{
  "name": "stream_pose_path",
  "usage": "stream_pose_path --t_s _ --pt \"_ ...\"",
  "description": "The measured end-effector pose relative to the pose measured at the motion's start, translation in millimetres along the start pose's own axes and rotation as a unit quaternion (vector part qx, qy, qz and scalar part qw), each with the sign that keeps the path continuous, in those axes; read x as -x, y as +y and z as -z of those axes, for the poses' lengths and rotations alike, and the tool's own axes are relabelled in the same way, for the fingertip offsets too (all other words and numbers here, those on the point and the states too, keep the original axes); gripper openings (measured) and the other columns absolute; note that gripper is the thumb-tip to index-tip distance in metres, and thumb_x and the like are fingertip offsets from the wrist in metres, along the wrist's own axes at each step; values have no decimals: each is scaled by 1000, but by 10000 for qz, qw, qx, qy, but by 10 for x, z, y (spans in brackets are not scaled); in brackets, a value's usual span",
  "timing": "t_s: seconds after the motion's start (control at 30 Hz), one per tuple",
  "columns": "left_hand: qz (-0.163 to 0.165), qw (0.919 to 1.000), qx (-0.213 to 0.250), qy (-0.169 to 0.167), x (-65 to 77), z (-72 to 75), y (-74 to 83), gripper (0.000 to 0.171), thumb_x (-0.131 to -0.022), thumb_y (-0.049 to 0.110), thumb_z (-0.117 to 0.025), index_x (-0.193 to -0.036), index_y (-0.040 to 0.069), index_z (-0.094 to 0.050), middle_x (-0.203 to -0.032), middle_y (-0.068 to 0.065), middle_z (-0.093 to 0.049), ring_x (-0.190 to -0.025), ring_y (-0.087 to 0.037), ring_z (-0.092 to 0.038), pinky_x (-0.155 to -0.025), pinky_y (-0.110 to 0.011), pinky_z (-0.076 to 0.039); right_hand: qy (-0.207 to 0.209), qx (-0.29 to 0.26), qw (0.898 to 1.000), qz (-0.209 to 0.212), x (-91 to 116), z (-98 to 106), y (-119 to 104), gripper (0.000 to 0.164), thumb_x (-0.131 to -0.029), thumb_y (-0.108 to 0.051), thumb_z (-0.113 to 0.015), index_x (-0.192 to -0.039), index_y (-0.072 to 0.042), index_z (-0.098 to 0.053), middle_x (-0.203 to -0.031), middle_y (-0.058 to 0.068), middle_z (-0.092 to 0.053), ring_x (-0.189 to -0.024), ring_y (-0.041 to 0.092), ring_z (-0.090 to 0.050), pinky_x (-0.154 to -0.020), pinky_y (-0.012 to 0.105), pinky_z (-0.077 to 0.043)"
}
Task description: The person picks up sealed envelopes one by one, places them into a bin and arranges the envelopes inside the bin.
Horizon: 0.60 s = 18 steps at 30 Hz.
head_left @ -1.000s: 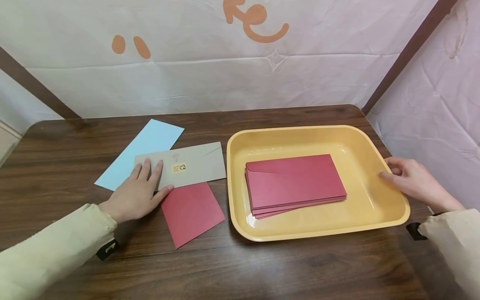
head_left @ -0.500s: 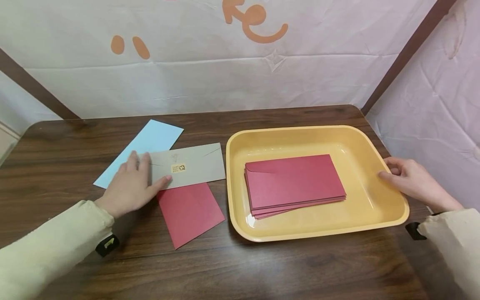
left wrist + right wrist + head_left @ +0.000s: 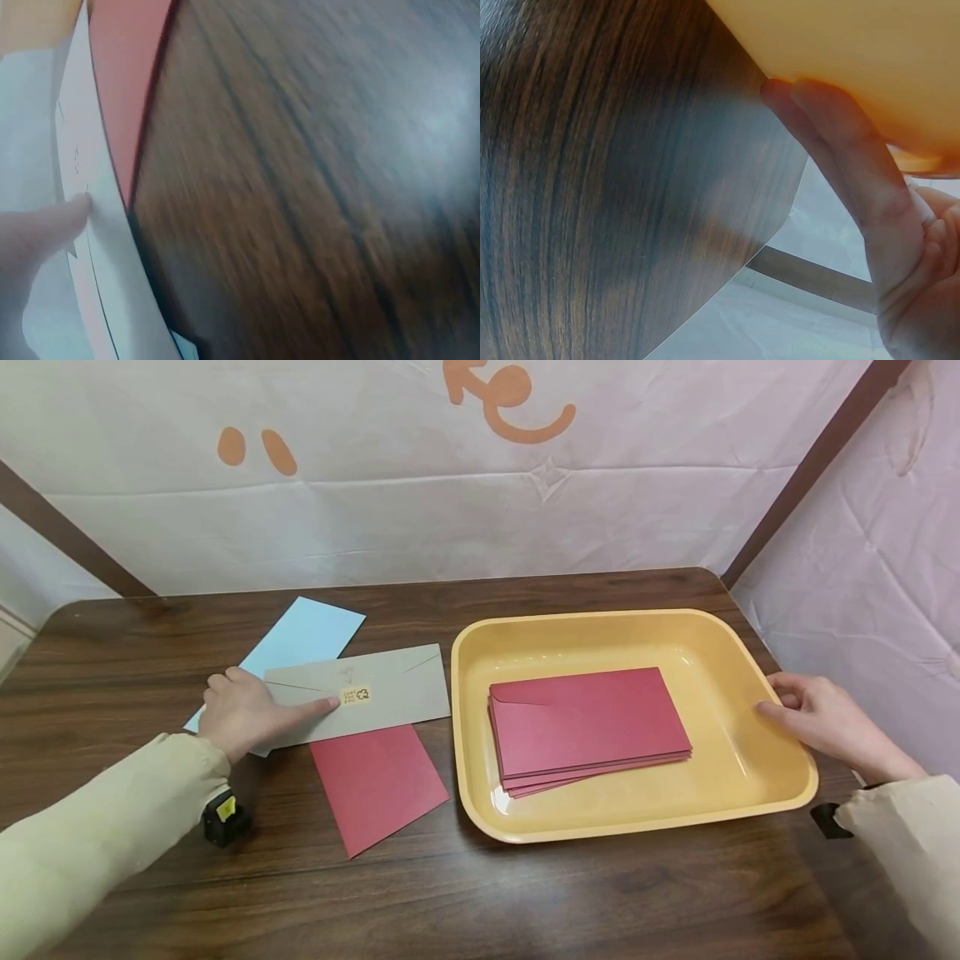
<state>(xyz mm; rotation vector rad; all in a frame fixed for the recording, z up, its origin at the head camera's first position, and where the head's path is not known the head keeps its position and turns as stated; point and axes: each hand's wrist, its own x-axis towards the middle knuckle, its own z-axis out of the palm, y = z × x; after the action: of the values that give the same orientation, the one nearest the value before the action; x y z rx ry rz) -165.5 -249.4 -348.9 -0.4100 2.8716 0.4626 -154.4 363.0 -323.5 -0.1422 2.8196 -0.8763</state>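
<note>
In the head view, my left hand (image 3: 243, 710) holds the left end of a grey envelope (image 3: 397, 685); its thumb lies on top and its fingers bend over the far left edge, their tips hidden. A small "just for you" sticker (image 3: 356, 695) marks this envelope. Partly beneath it lie a light blue envelope (image 3: 307, 631) and a red envelope (image 3: 382, 789). The left wrist view shows the thumb (image 3: 52, 225) on the grey paper. My right hand (image 3: 828, 722) grips the right rim of a yellow tray (image 3: 720, 793), thumb inside, fingers outside. A stack of red envelopes (image 3: 588, 718) rests in the tray.
All of this is on a dark wood-grain table (image 3: 525, 902). A white cloth wall (image 3: 420, 535) with orange shapes rises behind the back edge, and another cloth wall (image 3: 885, 527) stands at the right.
My left hand has shifted left over the grey envelope, from lying flat with spread fingers to gripping its left end. The right hand and the tray have stayed put.
</note>
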Motion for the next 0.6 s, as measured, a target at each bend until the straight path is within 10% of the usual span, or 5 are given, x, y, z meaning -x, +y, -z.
stream_pose_path --t_s 0.6 --pt "88 9988 171 -451 -78 69 98 112 -69 60 -74 -115 -29 -24 -100 -38 -31 -95 -47 -32 -71 -47 -40 30 210 9998 30 8 25 25 37 -95 -18 -54 -121 8 -53 -91 17 -72 -58 8 -66 -57 18 -47"
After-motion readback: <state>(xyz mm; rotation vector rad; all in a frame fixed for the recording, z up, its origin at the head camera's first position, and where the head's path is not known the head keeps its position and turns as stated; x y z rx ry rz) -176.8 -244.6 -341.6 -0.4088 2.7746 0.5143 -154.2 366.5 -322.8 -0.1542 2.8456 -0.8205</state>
